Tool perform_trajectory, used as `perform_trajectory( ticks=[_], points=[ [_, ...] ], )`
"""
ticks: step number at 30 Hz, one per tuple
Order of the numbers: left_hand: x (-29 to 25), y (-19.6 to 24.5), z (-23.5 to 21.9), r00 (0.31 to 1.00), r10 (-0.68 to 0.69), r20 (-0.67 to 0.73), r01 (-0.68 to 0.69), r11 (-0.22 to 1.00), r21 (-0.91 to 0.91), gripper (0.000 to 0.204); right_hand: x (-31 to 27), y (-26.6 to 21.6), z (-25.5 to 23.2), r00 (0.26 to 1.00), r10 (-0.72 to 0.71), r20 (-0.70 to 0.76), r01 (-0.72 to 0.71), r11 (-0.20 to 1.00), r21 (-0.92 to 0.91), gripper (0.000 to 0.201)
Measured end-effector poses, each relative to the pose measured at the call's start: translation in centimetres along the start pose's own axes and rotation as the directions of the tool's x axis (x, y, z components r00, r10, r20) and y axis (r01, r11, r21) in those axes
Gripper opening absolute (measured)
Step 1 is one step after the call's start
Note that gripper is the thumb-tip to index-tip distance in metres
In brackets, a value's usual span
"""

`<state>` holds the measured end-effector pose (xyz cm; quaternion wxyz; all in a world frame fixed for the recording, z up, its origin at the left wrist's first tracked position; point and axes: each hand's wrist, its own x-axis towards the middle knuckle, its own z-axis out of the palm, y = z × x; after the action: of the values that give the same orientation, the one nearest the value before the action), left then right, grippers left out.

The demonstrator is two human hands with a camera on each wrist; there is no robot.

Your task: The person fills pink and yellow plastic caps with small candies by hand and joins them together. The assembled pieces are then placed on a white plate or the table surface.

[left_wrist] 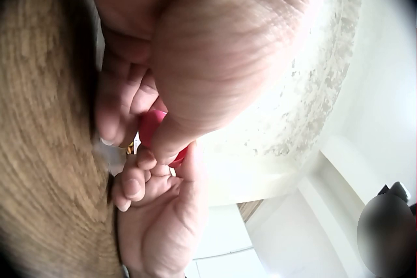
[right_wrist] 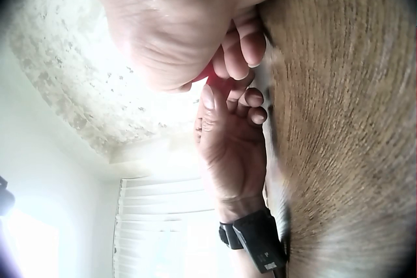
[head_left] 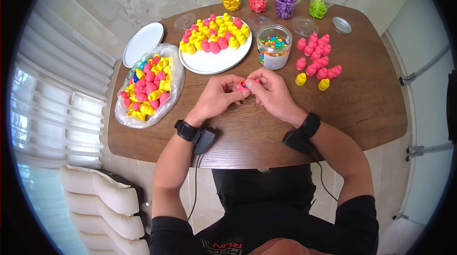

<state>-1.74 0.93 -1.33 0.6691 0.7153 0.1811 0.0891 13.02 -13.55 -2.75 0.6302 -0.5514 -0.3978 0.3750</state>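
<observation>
Both hands meet above the table in front of the candy jar (head_left: 274,48). My left hand (head_left: 220,94) grips a small pink-red piece (head_left: 243,85), and in the left wrist view this piece (left_wrist: 151,127) shows between thumb and fingers. Small coloured bits, one blue, show in its opening in the head view. My right hand (head_left: 272,92) pinches pink-red material at the right side of it; whether that is a separate piece is hidden by the fingers. In the right wrist view, red shows between the fingertips of both hands.
At the left are a bag (head_left: 177,71) of pink and yellow pieces and a white lid (head_left: 143,44). Behind stands a white plate (head_left: 212,68) of similar pieces. Pink bottles (head_left: 301,64) and two yellow ones (head_left: 301,79) stand right; tubs of coloured pieces (head_left: 285,7) line the back.
</observation>
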Motion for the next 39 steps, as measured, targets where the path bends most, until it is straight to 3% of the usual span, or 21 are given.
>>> perform_trajectory(
  ticks=[6, 10, 17, 21, 25, 29, 31, 32, 36, 37, 39],
  points=[
    [-0.1, 0.1, 0.0, 0.995, 0.051, -0.087, -0.053, 0.998, -0.021, 0.034, 0.1, 0.7, 0.0, 0.998, -0.019, -0.052, 0.021, 0.999, 0.028, 0.018],
    [0.1, 0.0, -0.2, 0.977, 0.152, -0.153, -0.154, 0.988, 0.001, 0.025, 0.1, 0.8, 0.0, 0.994, -0.069, -0.082, 0.067, 0.998, -0.020, 0.021],
    [0.2, 0.9, -1.0, 0.958, 0.179, -0.224, -0.187, 0.982, -0.015, 0.021, 0.3, 0.7, -0.1, 0.995, -0.062, -0.081, 0.057, 0.996, -0.063, 0.023],
    [1.2, 3.8, -1.8, 0.947, 0.218, -0.238, -0.213, 0.976, 0.044, 0.020, 0.5, 0.9, -0.1, 0.993, -0.090, -0.080, 0.085, 0.994, -0.065, 0.022],
    [3.7, 8.3, -2.0, 0.928, 0.313, -0.200, -0.234, 0.911, 0.340, 0.022, 0.7, 1.4, -0.1, 0.991, -0.124, -0.054, 0.119, 0.989, -0.093, 0.019],
    [6.5, 12.7, -0.2, 0.898, 0.439, -0.013, -0.278, 0.591, 0.758, 0.022, 0.6, 1.2, -0.1, 0.991, -0.125, -0.039, 0.120, 0.988, -0.099, 0.018],
    [8.3, 13.2, 0.4, 0.847, 0.498, 0.188, -0.379, 0.317, 0.870, 0.021, 0.7, 1.2, -0.1, 0.991, -0.117, -0.064, 0.110, 0.989, -0.103, 0.022],
    [8.9, 13.3, 0.8, 0.815, 0.501, 0.293, -0.423, 0.168, 0.890, 0.021, 0.7, 1.3, -0.1, 0.990, -0.112, -0.080, 0.104, 0.989, -0.104, 0.025],
    [10.0, 13.1, 3.5, 0.810, 0.398, 0.430, -0.355, -0.250, 0.901, 0.012, 0.7, 1.4, -0.2, 0.985, -0.139, -0.100, 0.129, 0.986, -0.102, 0.027],
    [9.8, 13.5, 4.2, 0.850, 0.320, 0.418, -0.316, -0.326, 0.891, 0.015, 0.7, 1.4, -0.2, 0.985, -0.141, -0.102, 0.130, 0.986, -0.107, 0.027],
    [9.5, 13.3, 4.4, 0.830, 0.350, 0.434, -0.319, -0.341, 0.884, 0.013, 0.6, 1.3, -0.2, 0.984, -0.145, -0.103, 0.133, 0.985, -0.111, 0.028]
  ],
)
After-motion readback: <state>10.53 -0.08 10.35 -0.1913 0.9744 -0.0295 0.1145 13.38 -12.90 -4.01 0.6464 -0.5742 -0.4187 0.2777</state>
